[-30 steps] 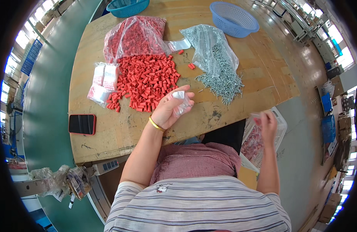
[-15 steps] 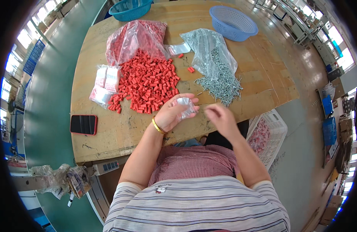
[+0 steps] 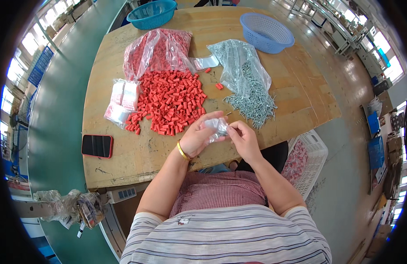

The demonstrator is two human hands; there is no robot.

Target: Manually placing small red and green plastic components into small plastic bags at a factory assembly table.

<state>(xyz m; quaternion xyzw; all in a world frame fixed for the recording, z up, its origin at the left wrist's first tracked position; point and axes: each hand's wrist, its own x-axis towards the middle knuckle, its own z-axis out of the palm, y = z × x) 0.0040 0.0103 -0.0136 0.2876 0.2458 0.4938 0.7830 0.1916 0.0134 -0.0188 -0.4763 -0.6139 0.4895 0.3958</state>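
Observation:
My left hand (image 3: 197,137) is closed on a small clear plastic bag (image 3: 218,125) in front of me, above the table's near edge. At the bag's right edge, the thumb and fingers of my right hand (image 3: 246,140) pinch the plastic. What the bag contains cannot be made out. Beyond my left hand lies a heap of red plastic caps (image 3: 175,103), spilling from a large clear bag (image 3: 157,52). A pile of silvery screws (image 3: 258,108) spreads out of another clear bag (image 3: 232,57), farther off than my right hand.
Packs of flat plastic bags (image 3: 123,97) lie left of the caps, and a phone (image 3: 97,146) nearer me. Teal (image 3: 151,20) and blue (image 3: 267,39) baskets stand at the table's far side. On the floor at right, a white crate (image 3: 317,152) holds reddish filled bags.
My right hand has come left and up to the small bag and now grips its edge; before, it was apart from it. My left hand keeps its hold. The view has shifted slightly.

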